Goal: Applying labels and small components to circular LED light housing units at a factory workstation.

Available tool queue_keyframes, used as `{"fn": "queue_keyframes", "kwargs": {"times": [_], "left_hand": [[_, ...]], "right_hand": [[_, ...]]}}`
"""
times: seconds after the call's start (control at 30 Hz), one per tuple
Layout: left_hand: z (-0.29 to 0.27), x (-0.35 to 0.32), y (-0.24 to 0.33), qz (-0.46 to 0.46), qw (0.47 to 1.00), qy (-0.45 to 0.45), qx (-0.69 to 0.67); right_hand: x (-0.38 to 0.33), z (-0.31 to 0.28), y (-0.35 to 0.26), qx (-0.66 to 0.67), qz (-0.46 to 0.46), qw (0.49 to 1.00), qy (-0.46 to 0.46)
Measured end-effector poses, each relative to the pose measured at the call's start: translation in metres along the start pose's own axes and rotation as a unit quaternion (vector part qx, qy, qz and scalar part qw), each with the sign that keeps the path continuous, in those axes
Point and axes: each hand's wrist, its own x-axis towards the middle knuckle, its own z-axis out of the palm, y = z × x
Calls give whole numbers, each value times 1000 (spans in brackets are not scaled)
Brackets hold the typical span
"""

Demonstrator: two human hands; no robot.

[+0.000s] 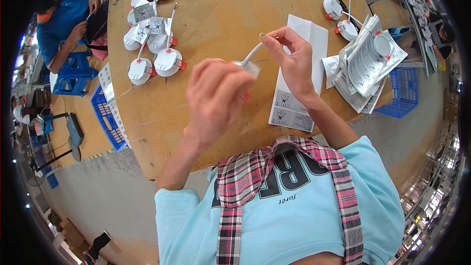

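Over the middle of the table, my left hand [216, 98] is closed around a small downlight [252, 69], mostly hidden behind the fingers; a pale edge and a bit of red clip show. A white cable [252, 53] rises from it toward the right. My right hand [294, 61] pinches the cable's free end between thumb and forefinger. Beneath that hand lies a white label sheet [316, 39], with grey printed labels [293, 109] left on its near end.
Several round white downlights [168, 63] with red clips stand at the left, some bearing silver labels. A stack of printed sheets [365, 68] lies right, with one downlight [381, 45] on top. Blue crates [109, 118] flank the table [221, 24]. A co-worker [68, 19] sits at far left.
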Motion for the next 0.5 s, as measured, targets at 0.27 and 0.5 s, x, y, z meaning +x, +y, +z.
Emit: {"fn": "queue_keyframes", "kwargs": {"times": [0.27,0.5], "left_hand": [[-8,-4,-33,-256,950,127,-126],[0,9,-21,-232,965,105,-67]], "right_hand": [[1,-3,1,79,-76,993,-34],[-29,30,15,-126,-100,985,-64]]}}
